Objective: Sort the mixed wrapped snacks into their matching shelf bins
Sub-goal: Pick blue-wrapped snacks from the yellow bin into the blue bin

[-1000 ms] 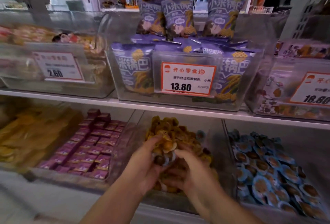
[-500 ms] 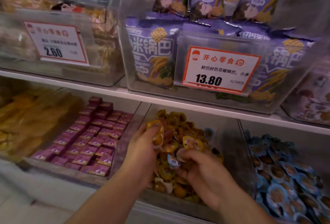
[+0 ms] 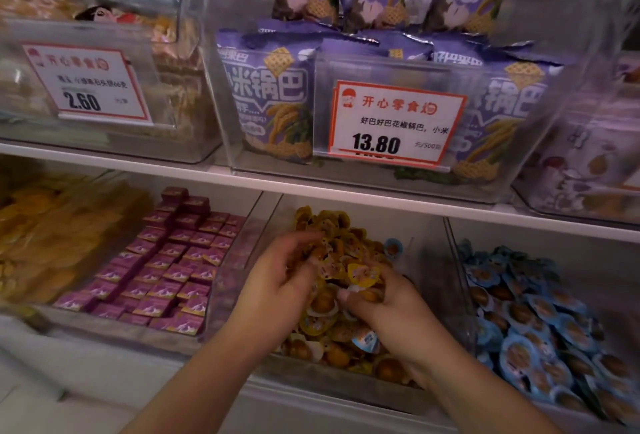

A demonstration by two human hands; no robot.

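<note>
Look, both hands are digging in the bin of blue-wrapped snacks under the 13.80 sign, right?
Not quite. In the head view, the left hand and right hand are in the yellow-wrapped snacks bin under the 13.80 sign; the blue-wrapped snacks sit one bin right.

Bare forearms, no sleeves; hands (image 3: 277,290) ungloved, ringless.

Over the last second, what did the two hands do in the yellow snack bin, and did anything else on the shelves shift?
Both hands stayed in the yellow snack bin, rummaging. The left hand shifted its grip among the yellow packs; the right hand now pinches a yellow pack at the fingertips. A blue-wrapped pack lies exposed near the right wrist. The pink boxes, blue packs and price tags look unchanged.
</note>
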